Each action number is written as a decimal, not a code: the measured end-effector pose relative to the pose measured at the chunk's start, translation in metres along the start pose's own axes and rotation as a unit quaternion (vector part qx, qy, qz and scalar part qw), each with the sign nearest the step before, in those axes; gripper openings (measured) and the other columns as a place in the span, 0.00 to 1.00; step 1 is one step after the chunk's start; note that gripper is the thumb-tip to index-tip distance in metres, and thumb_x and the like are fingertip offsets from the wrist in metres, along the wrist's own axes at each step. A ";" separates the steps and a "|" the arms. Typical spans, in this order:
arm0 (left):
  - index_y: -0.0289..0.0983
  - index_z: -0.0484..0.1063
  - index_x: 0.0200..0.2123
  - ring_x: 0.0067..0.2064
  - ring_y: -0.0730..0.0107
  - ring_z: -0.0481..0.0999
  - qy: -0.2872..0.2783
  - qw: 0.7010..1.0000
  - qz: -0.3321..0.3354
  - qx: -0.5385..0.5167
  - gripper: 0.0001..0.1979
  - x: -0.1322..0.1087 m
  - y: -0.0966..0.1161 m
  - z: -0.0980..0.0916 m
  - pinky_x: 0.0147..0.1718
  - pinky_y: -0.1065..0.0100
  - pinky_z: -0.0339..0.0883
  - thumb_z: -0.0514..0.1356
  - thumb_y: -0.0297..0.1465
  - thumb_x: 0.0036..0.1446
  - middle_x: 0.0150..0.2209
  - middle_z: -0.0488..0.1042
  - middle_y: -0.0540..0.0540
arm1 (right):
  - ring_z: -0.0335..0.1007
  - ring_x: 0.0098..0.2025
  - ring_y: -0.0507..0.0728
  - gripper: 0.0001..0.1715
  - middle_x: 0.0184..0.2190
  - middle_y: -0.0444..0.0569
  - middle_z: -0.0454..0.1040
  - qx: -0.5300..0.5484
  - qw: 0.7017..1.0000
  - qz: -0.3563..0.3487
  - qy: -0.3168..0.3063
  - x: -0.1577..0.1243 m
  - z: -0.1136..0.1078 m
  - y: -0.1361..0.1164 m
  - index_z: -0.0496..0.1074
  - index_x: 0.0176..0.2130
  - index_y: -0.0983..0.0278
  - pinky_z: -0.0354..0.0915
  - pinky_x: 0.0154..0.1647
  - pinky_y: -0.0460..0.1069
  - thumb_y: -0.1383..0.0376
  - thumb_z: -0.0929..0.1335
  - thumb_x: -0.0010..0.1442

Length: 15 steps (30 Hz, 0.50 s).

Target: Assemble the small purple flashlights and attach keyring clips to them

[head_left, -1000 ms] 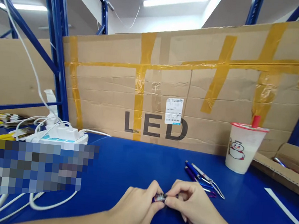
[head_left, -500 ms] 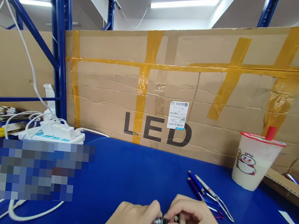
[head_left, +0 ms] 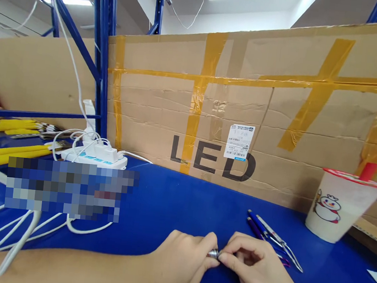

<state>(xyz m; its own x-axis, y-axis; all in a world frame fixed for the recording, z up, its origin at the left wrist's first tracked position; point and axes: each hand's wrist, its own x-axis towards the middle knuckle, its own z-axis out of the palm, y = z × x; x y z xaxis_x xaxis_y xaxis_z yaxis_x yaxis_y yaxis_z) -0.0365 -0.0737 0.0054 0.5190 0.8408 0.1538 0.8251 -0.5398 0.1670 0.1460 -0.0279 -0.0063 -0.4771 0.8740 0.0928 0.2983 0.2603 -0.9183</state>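
Note:
Low in the head view, my left hand (head_left: 185,259) pinches a small shiny metallic cylinder (head_left: 213,253) between thumb and forefinger. My right hand (head_left: 252,261) meets it from the right, thumb and forefinger pressed together at the cylinder's dark end. Whatever lies between those right fingertips is too small to name. Just beyond my right hand lie blue and purple pens (head_left: 256,226) and a pair of silver tweezers (head_left: 280,242), partly hidden by the hand.
A lidded cup (head_left: 338,209) with a red straw stands at the right, near a cardboard tray edge (head_left: 371,234). At the left are a white power strip (head_left: 107,158), cables and yellow-handled tools (head_left: 17,151). A large cardboard panel (head_left: 151,111) rises behind the blue table (head_left: 170,193).
The view has shifted left, so the background sits further right. Both hands appear higher, the left forearm now shows, and less of the metallic cylinder is visible between the fingers.

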 end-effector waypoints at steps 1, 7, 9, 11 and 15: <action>0.40 0.58 0.40 0.37 0.63 0.79 0.006 1.000 0.002 -0.001 0.04 -0.001 0.000 0.000 0.30 0.69 0.65 0.46 0.32 0.67 0.38 0.77 0.49 | 0.57 0.14 0.43 0.25 0.22 0.43 0.67 -0.002 1.000 0.008 0.000 0.000 0.000 0.001 0.71 0.23 0.67 0.52 0.15 0.42 0.47 0.74 0.44; 0.39 0.60 0.43 0.38 0.61 0.79 0.016 1.000 0.019 -0.002 0.07 -0.004 0.000 -0.001 0.31 0.68 0.66 0.47 0.34 0.67 0.39 0.77 0.49 | 0.52 0.12 0.44 0.29 0.12 0.38 0.60 0.020 0.998 0.045 -0.039 0.000 0.000 0.010 0.66 0.22 0.66 0.47 0.14 0.41 0.44 0.73 0.41; 0.39 0.60 0.43 0.38 0.61 0.79 0.010 1.000 0.026 -0.007 0.07 -0.005 -0.001 -0.003 0.32 0.67 0.66 0.47 0.34 0.67 0.39 0.77 0.49 | 0.52 0.12 0.44 0.30 0.12 0.38 0.59 0.030 0.997 0.051 -0.048 -0.001 0.001 0.010 0.64 0.22 0.66 0.46 0.14 0.41 0.43 0.73 0.41; 0.40 0.61 0.43 0.38 0.62 0.79 -0.002 0.999 0.031 -0.017 0.06 -0.004 -0.001 -0.006 0.33 0.67 0.66 0.47 0.33 0.66 0.39 0.77 0.49 | 0.52 0.12 0.44 0.30 0.12 0.38 0.60 0.038 0.996 0.057 -0.057 -0.002 0.002 0.008 0.63 0.22 0.65 0.46 0.14 0.41 0.43 0.73 0.41; 0.40 0.61 0.43 0.38 0.63 0.79 -0.034 0.998 0.027 -0.036 0.05 0.000 -0.002 -0.011 0.33 0.68 0.66 0.49 0.32 0.65 0.39 0.78 0.50 | 0.52 0.12 0.43 0.31 0.12 0.38 0.61 0.043 0.995 0.068 -0.062 0.000 0.002 0.004 0.63 0.22 0.65 0.45 0.14 0.41 0.43 0.74 0.39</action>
<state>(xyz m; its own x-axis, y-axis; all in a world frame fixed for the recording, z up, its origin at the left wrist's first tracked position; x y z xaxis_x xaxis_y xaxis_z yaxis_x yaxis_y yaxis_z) -0.0406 -0.0735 0.0153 0.5787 0.8096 0.0987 0.7782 -0.5843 0.2301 0.1459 -0.0280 -0.0110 -0.5366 0.8403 -0.0774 0.2973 0.1025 -0.9493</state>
